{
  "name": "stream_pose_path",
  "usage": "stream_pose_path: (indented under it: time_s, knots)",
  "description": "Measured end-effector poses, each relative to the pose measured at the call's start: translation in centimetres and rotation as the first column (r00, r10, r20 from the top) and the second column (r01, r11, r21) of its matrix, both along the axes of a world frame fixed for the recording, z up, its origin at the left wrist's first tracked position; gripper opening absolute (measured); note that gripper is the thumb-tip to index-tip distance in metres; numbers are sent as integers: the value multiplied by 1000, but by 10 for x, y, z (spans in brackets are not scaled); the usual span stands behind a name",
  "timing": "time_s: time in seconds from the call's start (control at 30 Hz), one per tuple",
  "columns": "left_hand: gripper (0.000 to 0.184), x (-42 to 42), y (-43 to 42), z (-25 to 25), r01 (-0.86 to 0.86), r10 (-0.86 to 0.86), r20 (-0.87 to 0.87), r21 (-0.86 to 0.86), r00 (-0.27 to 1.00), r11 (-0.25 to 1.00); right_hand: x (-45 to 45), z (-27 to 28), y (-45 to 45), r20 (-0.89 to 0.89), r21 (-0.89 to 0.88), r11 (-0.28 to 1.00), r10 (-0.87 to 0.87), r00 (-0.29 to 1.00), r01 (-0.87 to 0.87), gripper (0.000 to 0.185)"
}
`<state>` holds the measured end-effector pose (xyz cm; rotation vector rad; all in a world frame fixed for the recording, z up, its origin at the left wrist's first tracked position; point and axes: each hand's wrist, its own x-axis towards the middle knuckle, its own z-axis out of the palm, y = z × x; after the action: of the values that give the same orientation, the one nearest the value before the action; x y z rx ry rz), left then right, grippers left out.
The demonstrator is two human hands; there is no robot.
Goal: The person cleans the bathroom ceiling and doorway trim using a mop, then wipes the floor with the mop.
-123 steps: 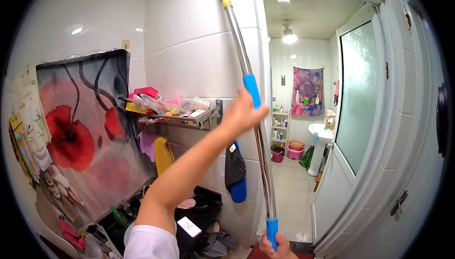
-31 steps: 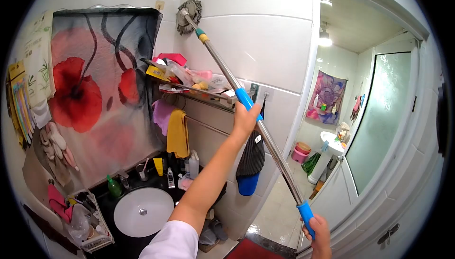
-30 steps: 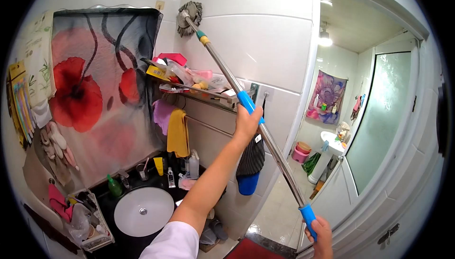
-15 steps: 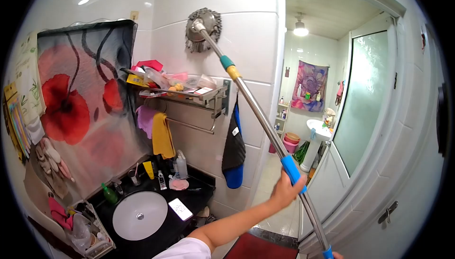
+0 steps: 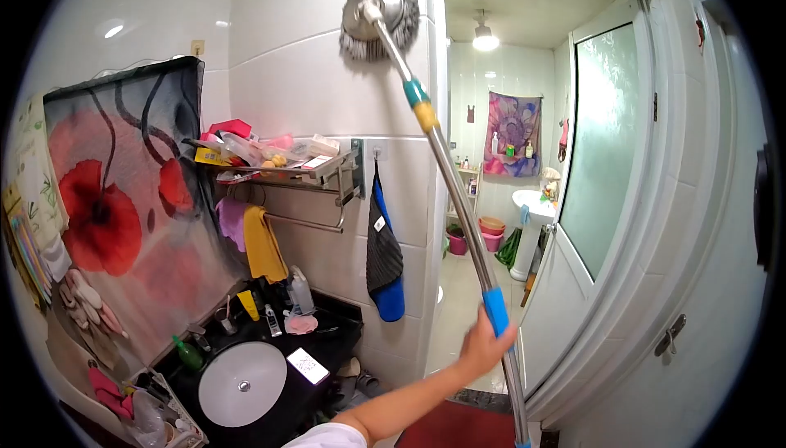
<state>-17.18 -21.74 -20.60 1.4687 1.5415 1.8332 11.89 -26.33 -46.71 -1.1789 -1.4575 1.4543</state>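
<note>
My left hand (image 5: 488,343) is closed around the blue grip (image 5: 495,311) of a long metal mop pole (image 5: 461,194). The pole slants up and to the left, with a green and a yellow collar on its upper part. At its top, the round grey mop head (image 5: 380,22) with shaggy strands is against the white tiled wall (image 5: 303,47), high up beside the door frame; whether all its strands touch the tiles is unclear. Below my left hand the pole runs out of view at the bottom edge. My right hand is out of view.
A loaded metal wall shelf (image 5: 319,171) and a hanging blue-black cloth (image 5: 386,260) are left of the pole. Lower left, a sink (image 5: 243,395) is set in a black counter with a lit phone (image 5: 308,366). A frosted door (image 5: 610,145) stands open at right.
The mop head has moved right and upward along the wall, nearer the door frame. The view has turned slightly right. My right hand, partly seen at the pole's lower end before, has left view.
</note>
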Motion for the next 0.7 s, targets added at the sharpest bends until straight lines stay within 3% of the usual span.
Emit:
stream_pose_path:
  time_s: [0.03, 0.1, 0.13, 0.17, 0.27, 0.33, 0.37, 0.47, 0.57, 0.6, 0.67, 0.7]
  knots:
    - [49, -14, 4, 20, -12, 12, 8, 26, 1000, 1000, -28, 18, 6, -131, -8, 1000, 25, 991, -26, 36]
    - [48, -44, 24, 55, -115, 129, -95, 143, 987, 983, -75, 61, 17, -166, -57, 991, 112, 980, -123, 30]
    - [47, -57, 31, 78, -104, 135, -141, 205, 981, 973, -98, 66, 28, -193, 24, 995, 103, 976, -100, 24]
    - [46, -70, 37, 102, -89, 142, -188, 264, 972, 961, -119, 72, 35, -222, 103, 992, 94, 971, -73, 30]
    - [47, -95, 49, 155, -193, 235, -245, 183, 941, 964, -158, 123, 33, -268, 121, 984, 158, 950, -130, 43]
    - [48, -96, 41, 177, -117, 174, -223, 248, 959, 962, -168, 137, 28, -567, 28, 976, 193, 801, -215, 44]
    - [49, -96, 42, 174, -100, 174, -242, 290, 955, 952, -165, 130, 29, -462, 91, 963, 265, 846, -253, 54]
    - [50, -88, 39, 133, -150, 207, -254, 229, 945, 962, -147, 95, 29, -424, 102, 953, 302, 854, -286, 47]
    - [52, -67, 21, 69, -88, 116, -176, 161, 977, 983, -121, 31, 18, -388, 83, 960, 277, 879, -266, 52]
    - [53, -61, 19, 35, -95, 114, -175, 113, 978, 989, -112, 6, 11, -373, 64, 959, 281, 885, -277, 52]
    - [55, -45, -1, -22, -108, 99, -202, -33, 974, 994, -90, -38, -11, -451, 0, 948, 284, 846, -318, 31]
    - [56, -35, -15, -44, -116, 85, -225, -129, 971, 985, -77, -77, -19, -387, -6, 963, 246, 889, -269, 36]
